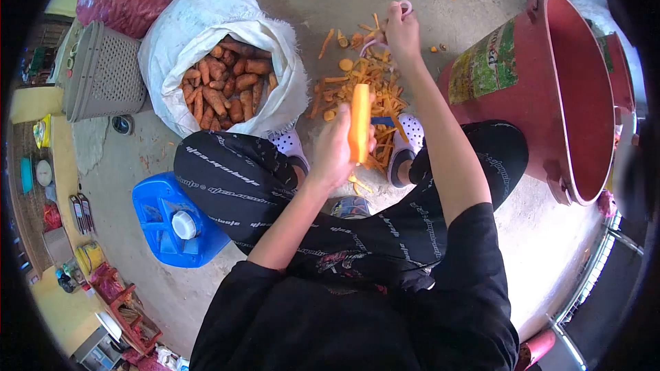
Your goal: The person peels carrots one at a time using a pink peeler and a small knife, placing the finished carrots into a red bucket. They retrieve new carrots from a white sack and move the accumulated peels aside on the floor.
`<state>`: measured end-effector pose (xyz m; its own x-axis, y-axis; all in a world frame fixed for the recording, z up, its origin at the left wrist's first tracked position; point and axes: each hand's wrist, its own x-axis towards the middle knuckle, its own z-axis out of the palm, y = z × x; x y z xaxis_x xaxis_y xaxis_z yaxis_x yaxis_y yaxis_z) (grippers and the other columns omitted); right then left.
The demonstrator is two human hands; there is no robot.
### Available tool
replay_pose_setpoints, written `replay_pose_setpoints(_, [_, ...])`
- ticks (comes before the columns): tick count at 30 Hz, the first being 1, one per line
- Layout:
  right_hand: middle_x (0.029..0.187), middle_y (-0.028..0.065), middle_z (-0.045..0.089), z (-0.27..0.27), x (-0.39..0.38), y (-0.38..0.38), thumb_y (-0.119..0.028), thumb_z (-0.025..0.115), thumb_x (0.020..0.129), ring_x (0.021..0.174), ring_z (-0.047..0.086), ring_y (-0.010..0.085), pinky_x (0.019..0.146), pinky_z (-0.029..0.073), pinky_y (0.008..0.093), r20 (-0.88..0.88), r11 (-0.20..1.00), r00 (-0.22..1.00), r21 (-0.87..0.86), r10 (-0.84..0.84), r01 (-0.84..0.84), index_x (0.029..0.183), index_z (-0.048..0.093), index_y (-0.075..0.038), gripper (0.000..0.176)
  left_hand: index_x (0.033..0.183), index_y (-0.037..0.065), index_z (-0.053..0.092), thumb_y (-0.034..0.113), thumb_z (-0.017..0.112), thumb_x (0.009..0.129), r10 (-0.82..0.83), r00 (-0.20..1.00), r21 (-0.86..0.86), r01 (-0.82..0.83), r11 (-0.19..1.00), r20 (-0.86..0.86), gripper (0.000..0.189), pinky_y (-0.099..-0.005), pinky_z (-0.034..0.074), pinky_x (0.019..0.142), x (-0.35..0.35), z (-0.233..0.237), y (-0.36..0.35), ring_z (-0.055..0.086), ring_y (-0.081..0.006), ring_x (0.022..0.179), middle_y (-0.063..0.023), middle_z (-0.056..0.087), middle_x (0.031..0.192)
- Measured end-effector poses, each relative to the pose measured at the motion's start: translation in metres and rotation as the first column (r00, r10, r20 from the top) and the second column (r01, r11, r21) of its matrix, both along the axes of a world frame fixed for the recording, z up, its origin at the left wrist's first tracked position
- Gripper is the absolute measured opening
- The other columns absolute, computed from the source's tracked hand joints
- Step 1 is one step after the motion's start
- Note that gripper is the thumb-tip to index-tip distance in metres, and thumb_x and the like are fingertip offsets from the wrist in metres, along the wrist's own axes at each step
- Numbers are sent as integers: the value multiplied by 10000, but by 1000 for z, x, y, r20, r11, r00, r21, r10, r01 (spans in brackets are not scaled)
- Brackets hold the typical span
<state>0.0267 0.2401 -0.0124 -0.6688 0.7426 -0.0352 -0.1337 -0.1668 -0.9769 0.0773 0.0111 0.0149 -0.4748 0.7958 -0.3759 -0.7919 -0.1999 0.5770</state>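
My left hand (335, 150) is wrapped around a peeled, bright orange carrot (359, 124), held upright above the gap between my feet. Farther forward and to the right, my right hand (403, 33) is closed on a pale pink tool that looks like a peeler (406, 7); a looped end shows above the fingers and a curved part below. The tool is apart from the carrot. Beneath both hands lies a pile of carrot peelings and cut ends (337, 89) on the floor. A blue strip (382, 121) shows in the pile, partly hidden by the carrot.
A white sack (199, 27) of unpeeled carrots (227, 82) stands open at left front. To the right is a large red tub (502, 75). A blue jerrycan (165, 223) sits by my left knee, and grey baskets (110, 72) stand left of the sack.
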Motion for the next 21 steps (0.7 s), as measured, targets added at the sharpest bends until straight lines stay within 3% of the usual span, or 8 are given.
replay_pose_setpoints(1, [596, 64, 463, -3, -2, 4, -234, 390, 980, 367, 480, 162, 365, 499, 335, 61, 998, 998, 45, -36, 34, 845, 355, -45, 234, 1283, 24, 432, 404, 396, 982, 34, 998, 45, -36, 998, 59, 486, -274, 421, 612, -2, 2, 1, 473, -134, 750, -35, 460, 871])
replay_pose_setpoints(4, [601, 57, 461, 12, 6, -8, -264, 410, 978, 388, 500, 177, 398, 501, 335, -13, 994, 998, -91, -59, 57, 872, 365, -50, 243, 1251, 24, 449, 392, 394, 985, 27, 998, -39, -25, 999, 60, 457, -280, 418, 622, -6, -1, -4, 468, -135, 768, -33, 449, 886])
replay_pose_setpoints(10, [588, 28, 406, 76, 53, -85, -327, 434, 972, 413, 471, 157, 425, 466, 305, -190, 897, 981, -425, 41, -119, 910, 380, -74, 266, 1082, 80, 513, 395, 380, 989, 148, 965, -65, -137, 988, 217, 355, -316, 456, 660, -16, -18, -2, 531, -152, 749, -28, 518, 857])
replay_pose_setpoints(12, [586, 27, 395, 83, 67, -107, -328, 432, 974, 405, 445, 141, 405, 420, 280, -177, 888, 979, -427, 105, -172, 909, 383, -85, 256, 1088, 95, 518, 411, 371, 988, 162, 965, -85, -148, 985, 206, 363, -309, 456, 672, -17, -8, -1, 534, -142, 740, -18, 523, 843])
replay_pose_setpoints(14, [571, 20, 377, 88, 75, -120, -326, 427, 981, 396, 413, 119, 382, 342, 253, -151, 893, 979, -407, 138, -189, 915, 387, -98, 240, 1063, 112, 523, 426, 371, 985, 147, 968, 2, -150, 989, 203, 358, -313, 461, 692, -16, -13, -4, 543, -134, 753, -5, 533, 843])
replay_pose_setpoints(21, [567, 7, 368, 76, 75, -129, -322, 422, 988, 394, 380, 103, 385, 353, 247, -151, 900, 971, -373, 183, -227, 921, 377, -92, 244, 938, 143, 502, 464, 365, 978, 104, 982, 62, -115, 991, 157, 351, -336, 470, 756, -14, -8, -6, 563, -135, 798, 8, 547, 819])
